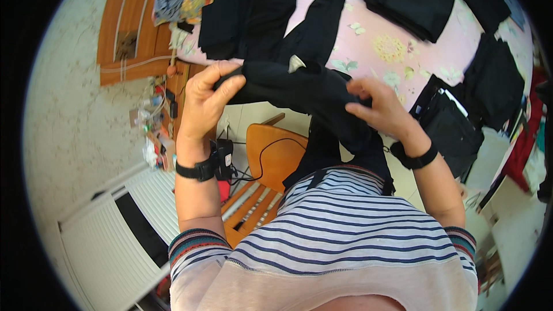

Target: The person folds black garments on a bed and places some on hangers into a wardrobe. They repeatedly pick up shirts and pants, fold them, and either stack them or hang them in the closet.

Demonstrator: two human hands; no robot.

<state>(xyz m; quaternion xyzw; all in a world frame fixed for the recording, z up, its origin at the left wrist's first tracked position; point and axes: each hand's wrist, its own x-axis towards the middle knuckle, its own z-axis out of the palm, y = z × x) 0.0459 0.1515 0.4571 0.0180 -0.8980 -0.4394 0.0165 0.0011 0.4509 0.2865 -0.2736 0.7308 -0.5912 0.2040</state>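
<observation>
A black cloth garment [289,84] with a small white label [296,64] at its upper edge stretches in front of me at the near edge of the bed. My left hand [211,95] pinches its left end between thumb and fingers. At the right end, my right hand [380,106] is slightly blurred, thumb and fingers apart. Dark fabric shows in that gap; whether the fingertips touch it is hard to see. Beyond lie a folded black garment [248,17] and a long black piece of cloth [319,21], its near end hidden behind the garment before me.
The bed wears a pink floral sheet [389,49]. More folded black clothes [410,0] lie on it, with dark garments [494,80] piled at the right. A wooden chair [276,151] with a black cable [261,160] stands below my left hand. Small items [157,138] crowd the left wall.
</observation>
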